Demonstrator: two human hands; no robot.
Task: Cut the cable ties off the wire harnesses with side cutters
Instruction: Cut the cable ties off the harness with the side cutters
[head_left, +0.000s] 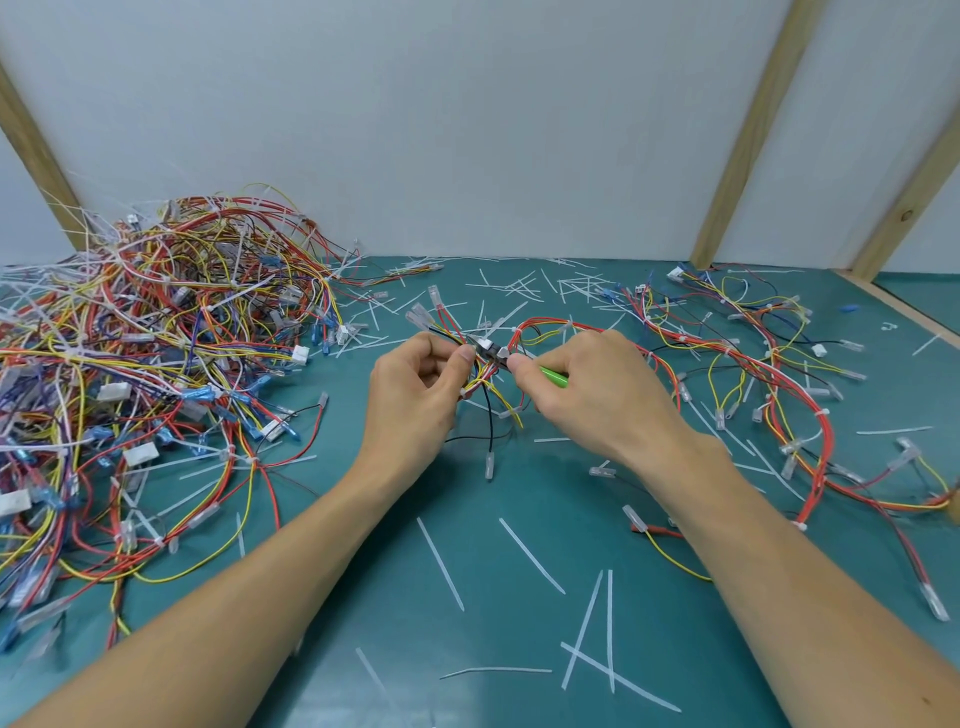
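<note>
My left hand (415, 395) pinches a wire harness (550, 325) of red, yellow and black wires just above the green mat, thumb and fingers curled round the bundle. My right hand (587, 389) grips the side cutters (551, 375) by their green handles. The cutters' dark jaws (491, 353) sit at a white cable tie on the bundle, right beside my left thumb. The rest of this harness trails off to the right across the mat.
A big tangled heap of harnesses (156, 353) fills the left side. More harnesses (779, 374) lie spread at the right. Several cut white tie strips (587, 629) litter the green mat (493, 623). A white wall and wooden struts (748, 135) close the back.
</note>
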